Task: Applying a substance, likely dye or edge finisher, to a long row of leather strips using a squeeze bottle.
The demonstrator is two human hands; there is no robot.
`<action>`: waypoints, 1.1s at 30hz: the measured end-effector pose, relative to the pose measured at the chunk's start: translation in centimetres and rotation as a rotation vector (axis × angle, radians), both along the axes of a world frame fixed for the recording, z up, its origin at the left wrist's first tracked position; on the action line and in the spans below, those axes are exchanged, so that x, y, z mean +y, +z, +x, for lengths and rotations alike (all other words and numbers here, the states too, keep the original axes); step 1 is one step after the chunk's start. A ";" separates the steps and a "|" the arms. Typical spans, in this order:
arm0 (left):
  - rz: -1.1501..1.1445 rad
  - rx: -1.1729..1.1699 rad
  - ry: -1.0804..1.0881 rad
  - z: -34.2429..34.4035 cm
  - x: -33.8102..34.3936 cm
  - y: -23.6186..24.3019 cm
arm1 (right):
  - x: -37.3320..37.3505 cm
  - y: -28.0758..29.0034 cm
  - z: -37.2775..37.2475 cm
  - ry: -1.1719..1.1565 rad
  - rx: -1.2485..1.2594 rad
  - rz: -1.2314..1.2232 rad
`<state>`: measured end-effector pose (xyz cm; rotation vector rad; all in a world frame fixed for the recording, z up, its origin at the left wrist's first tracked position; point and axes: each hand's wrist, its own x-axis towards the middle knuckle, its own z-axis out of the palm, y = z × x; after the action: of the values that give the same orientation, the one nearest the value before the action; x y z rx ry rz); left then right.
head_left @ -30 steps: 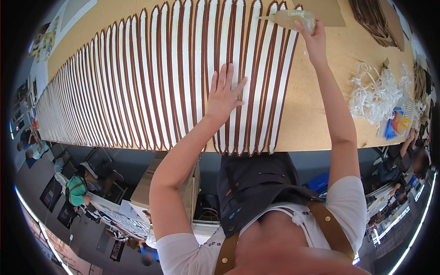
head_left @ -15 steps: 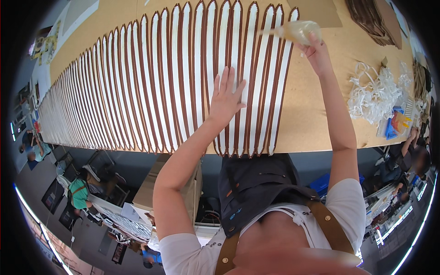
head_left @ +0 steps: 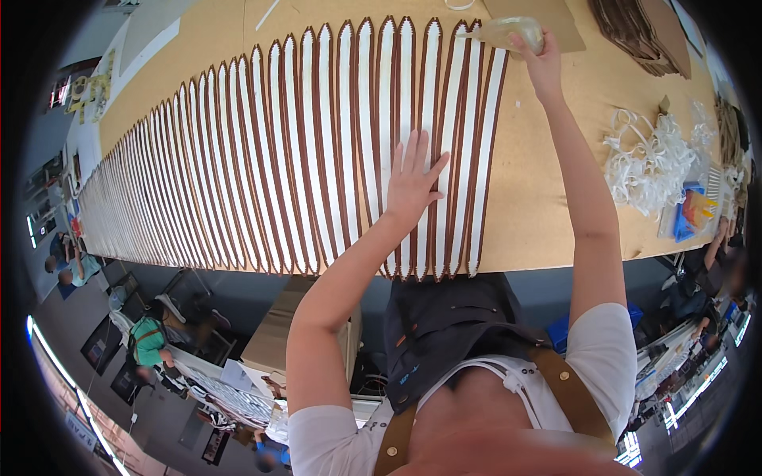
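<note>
Long brown strips (head_left: 305,151) with white middles and pointed ends lie side by side across the table. My left hand (head_left: 414,182) rests flat on several of them towards the right end of the row, fingers spread. Up at the far ends of the rightmost strips, my right hand (head_left: 540,59) grips a translucent squeeze bottle (head_left: 502,32) with pale yellowish contents. The bottle lies nearly level, its narrow nozzle pointing left over the strip tips. It hides the far end of the last strip. Whether the nozzle touches a strip, I cannot tell.
On the tan table (head_left: 540,190), a tangled heap of white ribbon (head_left: 647,163) lies to the right, beside a small blue box (head_left: 687,213). Stacked brown strips (head_left: 639,36) sit at the far right. A cardboard box (head_left: 298,325) stands below the table's near edge. Other people work farther off.
My right hand has carried the bottle farther away, towards the strips' far tips. The left hand has slid a little to the right across the strips. The view has shifted slightly.
</note>
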<state>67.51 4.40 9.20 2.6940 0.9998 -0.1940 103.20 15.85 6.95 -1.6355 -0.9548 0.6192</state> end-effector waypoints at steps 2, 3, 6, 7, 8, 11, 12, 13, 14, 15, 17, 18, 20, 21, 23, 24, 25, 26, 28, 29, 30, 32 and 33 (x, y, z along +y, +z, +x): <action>0.008 0.007 -0.007 0.0 0.0 -0.1 | 0.0 -0.1 0.0 0.007 0.016 0.007; 0.017 0.014 -0.012 0.0 0.0 -0.2 | -0.1 -0.1 0.0 0.016 0.032 0.014; 0.032 0.011 -0.017 -0.1 -0.1 -0.5 | -0.5 0.5 -0.1 0.049 -0.024 -0.043; 0.031 0.016 -0.015 -0.2 -0.1 -0.5 | -0.7 0.9 -0.5 0.052 -0.020 -0.045; 0.034 0.016 -0.014 -0.4 -0.2 -0.6 | -1.0 1.3 -1.0 0.064 -0.069 -0.086; 0.032 -0.004 -0.014 -0.3 -0.2 -0.9 | -2.2 1.9 -1.6 0.076 -0.095 -0.111; 0.027 -0.018 -0.012 -0.3 -0.2 -0.9 | -2.6 2.0 -1.9 0.081 -0.067 -0.096; 0.025 -0.018 -0.012 -0.3 -0.2 -0.9 | -3.1 2.2 -2.1 0.081 -0.066 -0.097; 0.020 -0.023 -0.009 -0.3 -0.2 -0.9 | -3.5 2.4 -2.3 0.101 -0.046 -0.123; 0.016 -0.029 -0.006 -0.2 -0.1 -0.9 | -4.0 2.6 -2.6 0.121 -0.027 -0.148; 0.015 -0.028 -0.008 -0.2 -0.1 -0.8 | -4.9 2.7 -3.1 0.135 0.002 -0.158; 0.016 -0.028 -0.008 -0.2 -0.1 -0.8 | -5.3 2.9 -3.4 0.150 0.029 -0.167; 0.015 -0.008 -0.008 -0.2 -0.1 -0.7 | -6.3 3.4 -4.2 0.168 0.058 -0.192; 0.015 0.010 -0.009 -0.2 -0.1 -0.6 | -6.6 3.6 -4.5 0.186 0.086 -0.216; 0.014 0.020 -0.009 -0.3 -0.2 -0.6 | -6.9 3.5 -4.6 0.215 0.100 -0.205; 0.012 0.027 -0.011 -0.2 -0.1 -0.6 | -7.0 3.4 -4.5 0.242 0.110 -0.194; 0.012 0.027 -0.012 -0.2 -0.1 -0.6 | -6.9 3.2 -4.1 0.241 0.110 -0.195; 0.007 0.026 -0.010 -0.2 -0.1 -0.5 | -6.6 2.8 -3.4 0.249 0.101 -0.201; 0.001 0.024 -0.012 -0.1 -0.1 -0.6 | -5.7 2.4 -2.7 0.253 0.092 -0.208; 0.004 0.017 -0.013 -0.1 -0.1 -0.6 | -5.2 2.2 -2.4 0.178 0.076 -0.131; 0.007 0.013 -0.011 -0.1 -0.1 -0.6 | -4.7 2.3 -2.4 0.105 0.064 -0.054; 0.005 0.020 -0.012 -0.2 -0.2 -0.7 | -3.8 2.5 -2.5 0.081 0.038 -0.034; 0.004 0.026 -0.011 -0.2 -0.2 -0.7 | -3.5 2.5 -2.5 0.058 0.011 -0.012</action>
<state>67.34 4.24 8.49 2.7081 0.9938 -0.2292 100.68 12.36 9.48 -1.6184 -0.9950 0.6742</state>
